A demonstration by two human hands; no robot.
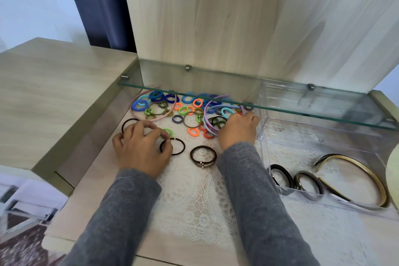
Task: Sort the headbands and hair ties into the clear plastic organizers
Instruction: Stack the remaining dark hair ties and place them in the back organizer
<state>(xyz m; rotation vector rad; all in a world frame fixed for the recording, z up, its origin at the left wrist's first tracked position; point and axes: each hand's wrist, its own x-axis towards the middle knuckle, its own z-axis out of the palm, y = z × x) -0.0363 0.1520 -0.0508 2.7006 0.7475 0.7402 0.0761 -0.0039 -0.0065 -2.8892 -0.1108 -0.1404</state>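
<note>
We log the left grip (141,147) clenched on a dark hair tie (172,146), thumb and fingers pinching its near-left edge against the lace mat (194,196) on the desk (97,190). A stacked pair of dark ties (203,155) lies just right of it, between both hands. The right grip (237,129) curls into the pile of coloured hair ties (188,99) at a lilac headband (205,112); we cannot tell whether it grasps anything. The clear organizer (323,198), right of that grip, holds a bronze headband (373,177).
</note>
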